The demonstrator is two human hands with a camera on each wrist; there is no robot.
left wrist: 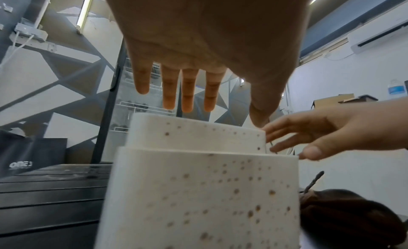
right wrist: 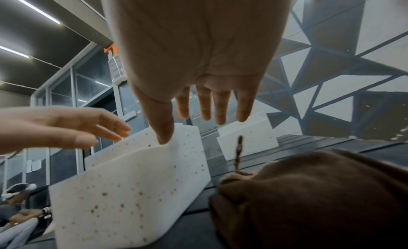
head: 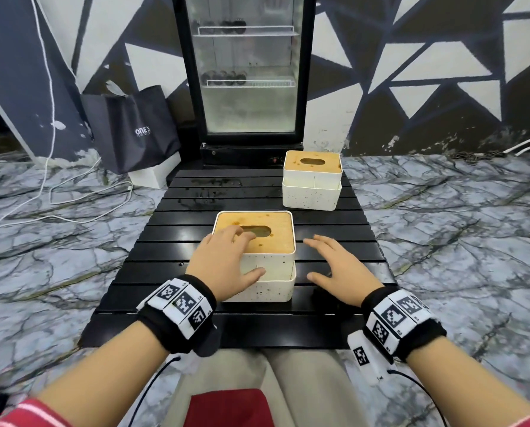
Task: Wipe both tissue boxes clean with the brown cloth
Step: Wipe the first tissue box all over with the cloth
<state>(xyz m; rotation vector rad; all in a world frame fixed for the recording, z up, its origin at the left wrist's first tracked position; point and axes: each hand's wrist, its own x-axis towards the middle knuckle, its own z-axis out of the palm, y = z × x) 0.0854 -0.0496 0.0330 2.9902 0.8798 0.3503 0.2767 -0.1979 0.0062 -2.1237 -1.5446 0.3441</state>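
The near tissue box, white and speckled with a wooden lid, stands mid-table. My left hand lies over its left side, fingers straight above the lid near the slot and thumb along the front wall. My right hand hovers open just right of the box, holding nothing. The brown cloth lies bunched on the table under my right wrist; only a dark bit of this cloth shows in the head view. The second tissue box stands at the far right of the table. Brown specks mark both lids.
The black slatted table has a smeared wet patch at its far left. Behind it stand a glass-door fridge and a black bag. White cables trail over the marble floor on the left.
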